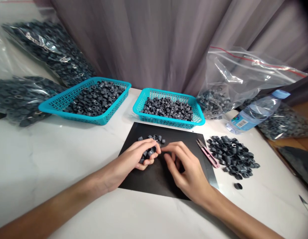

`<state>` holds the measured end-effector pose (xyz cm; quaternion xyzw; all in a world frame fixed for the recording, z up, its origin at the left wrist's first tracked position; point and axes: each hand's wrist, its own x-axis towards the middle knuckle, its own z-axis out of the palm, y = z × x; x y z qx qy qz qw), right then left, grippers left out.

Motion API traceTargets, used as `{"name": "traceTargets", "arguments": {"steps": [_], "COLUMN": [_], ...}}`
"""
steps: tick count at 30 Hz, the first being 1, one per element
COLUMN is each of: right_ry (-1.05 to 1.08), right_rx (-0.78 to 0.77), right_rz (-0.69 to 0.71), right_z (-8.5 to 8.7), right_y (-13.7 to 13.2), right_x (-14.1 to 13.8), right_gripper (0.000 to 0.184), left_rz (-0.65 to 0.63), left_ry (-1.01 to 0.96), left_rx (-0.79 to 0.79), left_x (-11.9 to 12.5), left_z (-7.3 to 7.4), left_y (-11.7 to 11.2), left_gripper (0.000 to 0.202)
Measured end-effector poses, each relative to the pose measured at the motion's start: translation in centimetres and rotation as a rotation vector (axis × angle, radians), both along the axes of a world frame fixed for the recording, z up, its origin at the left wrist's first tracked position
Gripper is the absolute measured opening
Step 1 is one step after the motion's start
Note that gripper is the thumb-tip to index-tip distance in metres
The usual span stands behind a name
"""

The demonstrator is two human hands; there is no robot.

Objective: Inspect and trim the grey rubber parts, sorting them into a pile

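Observation:
My left hand (136, 152) is curled round several small dark grey plastic rings (149, 152), which show between its thumb and fingers. Close to its right, my right hand (185, 166) hovers with bent fingers spread apart, its index fingertip near the left hand's fingertips; I see nothing held in it. Both hands are over a black mat (154, 181). A few more grey pieces (157, 137) lie on the mat just beyond the left hand. Pink-handled thread snips (208, 154) rest across the mat's right edge.
Two blue baskets, one left (104, 119) and one centre (168, 122), hold many small grey parts. A loose pile of grey rings (233, 156) lies right, near a tilted water bottle (259, 111). Filled plastic bags stand left (51, 49) and right (218, 96). A curtain (156, 43) hangs behind.

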<state>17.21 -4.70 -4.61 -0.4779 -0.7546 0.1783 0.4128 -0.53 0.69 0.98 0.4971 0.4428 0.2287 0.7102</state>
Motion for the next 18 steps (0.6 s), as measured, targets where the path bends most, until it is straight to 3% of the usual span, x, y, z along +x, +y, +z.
{"name": "traceTargets", "arguments": {"steps": [4, 8, 18], "right_ry": [-0.309, -0.507, -0.493], "right_rx": [0.079, 0.100, 0.089], "right_rz": [0.197, 0.162, 0.132], "right_z": [0.06, 0.03, 0.03], "right_y": [-0.26, -0.36, -0.32], "right_x": [-0.17, -0.46, -0.66], "right_gripper": [0.035, 0.035, 0.037], "left_rz": [0.024, 0.025, 0.041], "left_ry": [-0.027, -0.111, -0.181], "left_rx": [0.019, -0.056, -0.070], "left_x": [-0.56, -0.81, -0.73], "left_z": [-0.13, -0.35, -0.38], "left_y": [0.12, 0.18, 0.18], "left_gripper": [0.028, 0.027, 0.025]}}
